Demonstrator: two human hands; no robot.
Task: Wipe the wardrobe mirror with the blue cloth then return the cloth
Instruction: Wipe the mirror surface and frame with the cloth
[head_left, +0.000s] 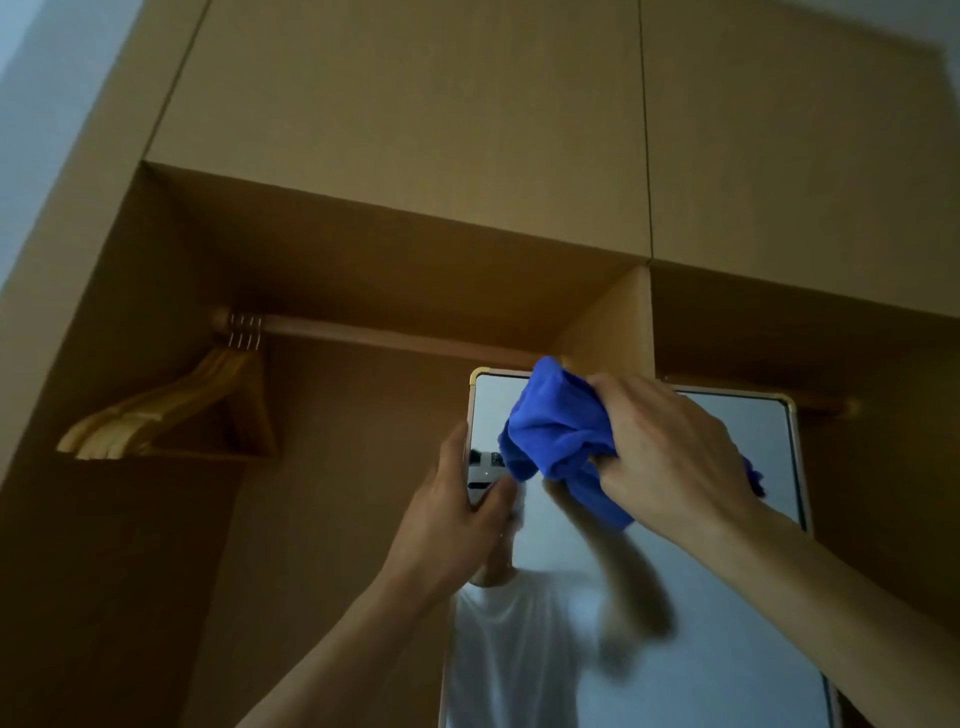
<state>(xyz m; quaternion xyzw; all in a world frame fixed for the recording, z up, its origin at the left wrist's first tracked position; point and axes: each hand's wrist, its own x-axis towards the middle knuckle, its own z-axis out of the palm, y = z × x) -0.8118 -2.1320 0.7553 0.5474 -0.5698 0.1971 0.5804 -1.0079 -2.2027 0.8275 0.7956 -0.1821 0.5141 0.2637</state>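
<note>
Wooden hangers (171, 410) hang bunched at the far left of the rail (395, 338), inside the open wardrobe (415, 130) bay I am looking up into. Right of them, my left hand (457, 499) grips the left edge of the mirror (727, 670) near its top corner, with the thumb laid across the front of the glass and the other fingers on the frame's outer side. Next comes the blue cloth (561, 441), crumpled into a wad high on the mirror, its upper fold overlapping the frame's top edge. I cannot tell how firmly it presses on the glass. My right hand (670, 457) clutches it, fingers curled into the folds, and a scrap of blue pokes out past the hand's right side. The glass reflects a raised arm and a white shirt, both blurred.
</note>
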